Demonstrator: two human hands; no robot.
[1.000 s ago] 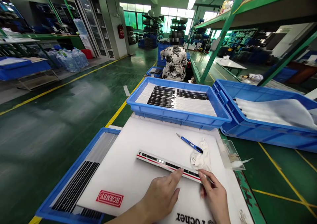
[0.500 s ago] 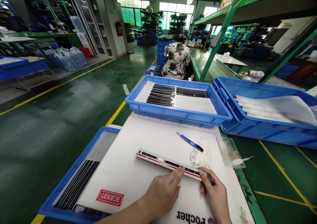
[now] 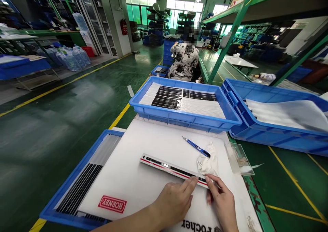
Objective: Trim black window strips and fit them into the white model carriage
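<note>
head view: the half-open left hand (image 3: pixel 177 199) rests fingertips on a long, white, red-striped plastic-looking train-car body (image 3: pixel 169 168); the right hand (image 3: pixel 222 198) pinches its right end. the left fingertips have slid rightward, so attention seems gathered at that end. the train-car body lies on a white foam sheet (image 3: pixel 143 187), near a blue-handled knife (image 3: pixel 196 147) and a crumpled white cloth (image 3: pixel 209 164).

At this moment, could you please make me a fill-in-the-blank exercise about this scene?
Along the long white piece runs a bright ____ stripe.
The slim pointed tool has a ____ handle.
Nearer the clear box than the left hand is the person's ____ hand.
The upside-down red label reads ____.

Missing words: red; blue; right; HORNBY.
</note>
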